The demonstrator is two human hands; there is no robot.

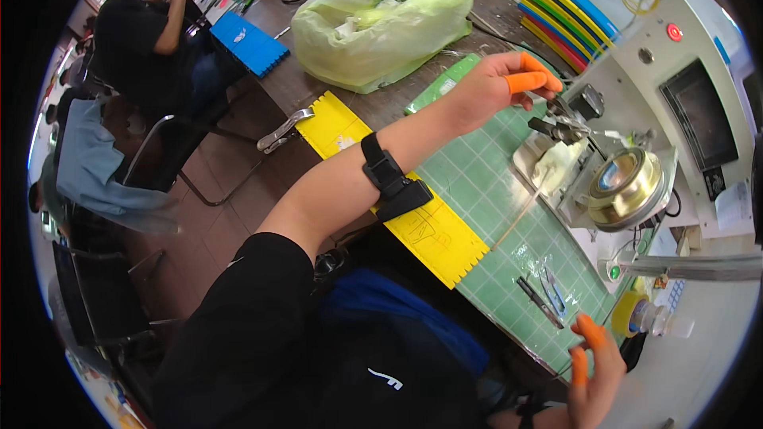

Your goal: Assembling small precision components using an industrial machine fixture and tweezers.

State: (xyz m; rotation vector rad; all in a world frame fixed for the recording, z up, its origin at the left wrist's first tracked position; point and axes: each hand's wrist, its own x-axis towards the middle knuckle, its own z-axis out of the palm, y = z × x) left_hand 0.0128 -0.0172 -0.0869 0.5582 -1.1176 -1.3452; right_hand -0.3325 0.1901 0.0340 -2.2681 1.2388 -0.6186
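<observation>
Up at two o'clock from the middle of the view, here's the left hand [509,83], orange covers on its fingers, fingers part-curled with small gaps between them. Its tips are right by the metal holder [566,130], between two and three o'clock on the machine [648,71]; contact, or anything tiny in the pinch, I can't tell.

Down between four and five, the right hand [596,373] is loosely curled, fingers spread apart, no clear load in it; a fine strand there would be too thin to judge.

That holder looks stiff, hard and well anchored, so probably no weight to carry; the black block [588,102] at its top seems the best grip, with smooth metal likely slippery. The white wad [559,165] just below looks soft and light, so pinch it gently.

At four o'clock, on the green mat [477,160], lie dark tweezers [540,303]: light, springy, fragile at the points, best taken mid-length. And at three, the brass-coloured drum [624,191] looks heavy and slick.
</observation>
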